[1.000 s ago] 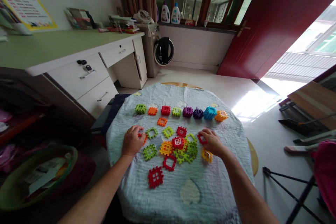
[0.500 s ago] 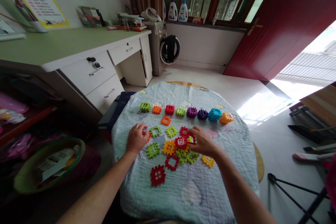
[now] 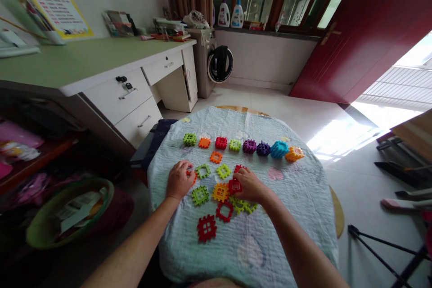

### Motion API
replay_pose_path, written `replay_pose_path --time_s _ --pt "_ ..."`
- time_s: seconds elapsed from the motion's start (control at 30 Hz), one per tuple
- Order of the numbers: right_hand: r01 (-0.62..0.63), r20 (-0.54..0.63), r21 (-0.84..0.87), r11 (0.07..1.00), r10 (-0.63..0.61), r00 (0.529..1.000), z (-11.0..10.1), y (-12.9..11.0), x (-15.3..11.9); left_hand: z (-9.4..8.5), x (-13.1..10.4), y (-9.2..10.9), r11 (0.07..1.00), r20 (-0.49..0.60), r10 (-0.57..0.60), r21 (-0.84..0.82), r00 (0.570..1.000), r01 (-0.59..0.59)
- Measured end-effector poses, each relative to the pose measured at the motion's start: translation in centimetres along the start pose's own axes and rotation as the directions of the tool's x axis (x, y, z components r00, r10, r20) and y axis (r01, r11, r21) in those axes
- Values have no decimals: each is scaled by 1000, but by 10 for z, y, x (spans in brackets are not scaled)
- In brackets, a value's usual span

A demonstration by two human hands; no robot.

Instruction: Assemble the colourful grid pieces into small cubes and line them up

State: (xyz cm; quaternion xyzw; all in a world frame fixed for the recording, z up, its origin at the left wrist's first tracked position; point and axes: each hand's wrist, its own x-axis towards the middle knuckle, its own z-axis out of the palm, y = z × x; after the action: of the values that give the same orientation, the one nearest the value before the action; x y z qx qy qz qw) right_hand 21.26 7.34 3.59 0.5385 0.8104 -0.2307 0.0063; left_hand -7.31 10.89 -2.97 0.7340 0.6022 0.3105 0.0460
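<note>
My left hand (image 3: pixel 181 179) rests on the cloth at the left, its fingers curled around an orange-red interlocking building tile (image 3: pixel 194 178) mostly hidden beneath them. My right hand (image 3: pixel 250 185) has its fingers closed on a red window-patterned building tile (image 3: pixel 235 186), covering part of it. Another red tile (image 3: pixel 239 168) peeks out behind its fingertips. Between the hands lie an open-centred green tile (image 3: pixel 203 171), a lime tile (image 3: pixel 223 171) and a yellow tile (image 3: pixel 221 192). Green tiles (image 3: pixel 240 206) stick out under my right hand. Closer to me are a red frame tile (image 3: pixel 224 211) and a dark red tile (image 3: pixel 207 228).
A row of assembled blocks, from a green cube (image 3: pixel 189 139) to a yellow-orange one (image 3: pixel 294 154), runs along the far side of the cloth-covered table (image 3: pixel 280 238). A desk (image 3: pixel 101 60) and a basket (image 3: pixel 37 229) stand left; a black stand (image 3: pixel 354 230) is right.
My right hand has shifted slightly left and closed over the red window tile; the red frame piece it held is now hidden. My left hand stays on its tile. The view has shifted slightly.
</note>
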Motion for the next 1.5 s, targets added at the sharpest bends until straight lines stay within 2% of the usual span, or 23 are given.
replay_pose_path --time_s 0.2,0.37,0.47,0.57,0.73,0.93,1.33,1.43,1.5 --pt "6 -7 -25 1000 -6 1000 -1 -4 2 -1 0 -1 1000 9 -3 -9 1000 3" --pt "11 -175 19 1000 -7 985 -20 -5 12 -2 0 0 1000 11 -8 -14 1000 8" --pt "-2 -306 48 999 17 952 -35 -1 34 -2 0 1 1000 18 -19 -13 1000 19" --pt "-35 -373 64 997 57 926 -44 5 67 -3 0 1 1000 23 -27 -13 999 27" --pt "-111 -362 46 993 120 924 -46 12 119 -4 0 3 999 40 -42 -19 998 43" --pt "-147 -321 20 989 146 936 -46 9 150 -6 1 5 999 36 -45 -27 998 46" --pt "-169 -285 19 985 167 944 -41 7 158 -5 -1 4 998 29 -51 -38 998 52" --pt "-149 -333 54 987 158 930 -45 1 147 -5 -1 4 997 35 -59 -44 998 61" --pt "-113 -419 113 987 150 895 -45 -3 130 -6 -1 5 997 39 -67 -44 997 68"
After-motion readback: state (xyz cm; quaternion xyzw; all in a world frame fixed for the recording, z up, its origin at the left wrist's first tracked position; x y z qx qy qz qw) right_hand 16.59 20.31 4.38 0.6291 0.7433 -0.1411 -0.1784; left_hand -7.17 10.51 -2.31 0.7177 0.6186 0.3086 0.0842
